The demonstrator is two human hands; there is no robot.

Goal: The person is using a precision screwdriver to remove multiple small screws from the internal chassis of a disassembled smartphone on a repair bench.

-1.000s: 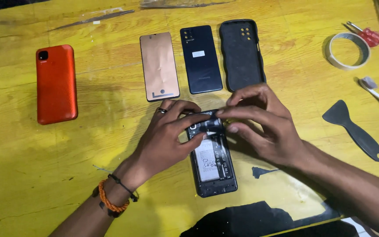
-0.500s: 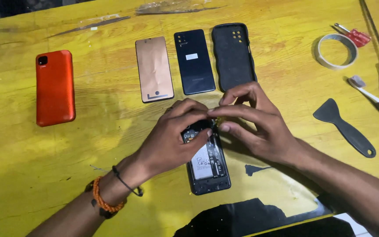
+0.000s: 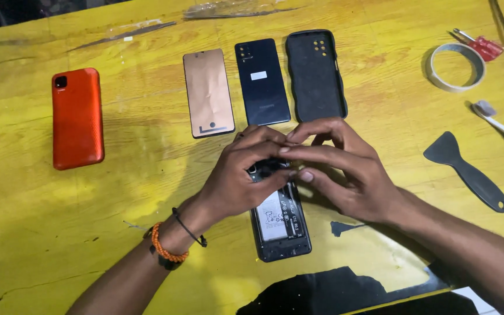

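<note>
An opened black phone (image 3: 280, 224) lies face down on the yellow table (image 3: 147, 192), its battery and inner parts showing. My left hand (image 3: 243, 175) and my right hand (image 3: 339, 166) meet over its upper end. The fingertips of both press on a small black part there, which the fingers mostly hide. The lower half of the phone stays uncovered. An orange bead band and a black thread circle my left wrist.
Behind the hands lie a copper-coloured panel (image 3: 208, 92), a dark blue back cover (image 3: 262, 81) and a black case (image 3: 315, 74). An orange phone (image 3: 77, 118) rests at left. At right are a tape roll (image 3: 455, 67), a black plastic scraper (image 3: 466, 171), a toothbrush (image 3: 501, 125) and a red tool (image 3: 481, 44).
Both hands have stayed on the phone's upper end, with only small shifts of the fingers. The camera has moved slightly, so everything sits a little lower and left in view.
</note>
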